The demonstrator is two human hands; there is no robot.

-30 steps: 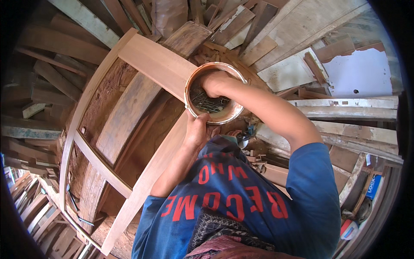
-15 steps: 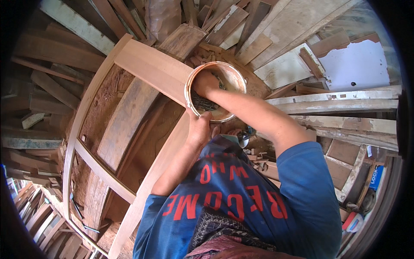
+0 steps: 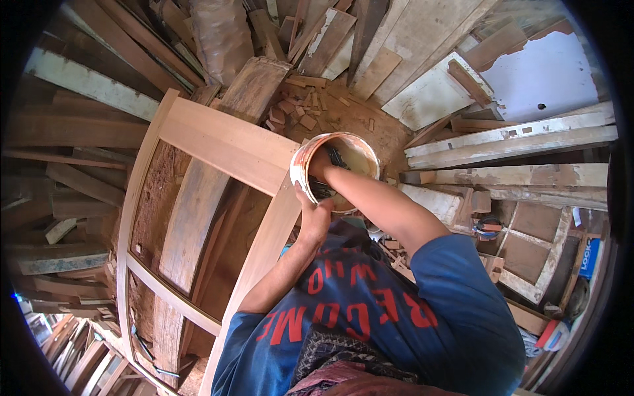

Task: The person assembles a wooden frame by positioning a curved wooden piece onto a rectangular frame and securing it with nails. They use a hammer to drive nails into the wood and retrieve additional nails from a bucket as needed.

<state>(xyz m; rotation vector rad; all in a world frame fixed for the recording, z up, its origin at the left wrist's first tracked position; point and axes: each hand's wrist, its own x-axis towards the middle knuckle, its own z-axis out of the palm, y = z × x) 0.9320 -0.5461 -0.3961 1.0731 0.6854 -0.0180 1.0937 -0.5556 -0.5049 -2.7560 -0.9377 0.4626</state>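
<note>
A white bucket with a brown-stained rim is tilted in front of me, beside the corner of a pale wooden frame. My left hand grips its near left side, the thumb by the rim. Down inside the bucket is my right hand, its fingers hidden by the wall and the contents. Around that hand lie dark, thin pieces that look like nails, too small to make out for sure. The frame has a curved outer rail and a crosspiece.
Under the frame runs a weathered plank. Wood offcuts litter the dusty ground beyond the bucket. Stacked boards line the left, and white-painted planks lie to the right. A blue box stands at the far right.
The view has shifted, so the frame and bucket sit lower in it. The bucket tilts more, and my right hand stays inside it. My left hand keeps its grip.
</note>
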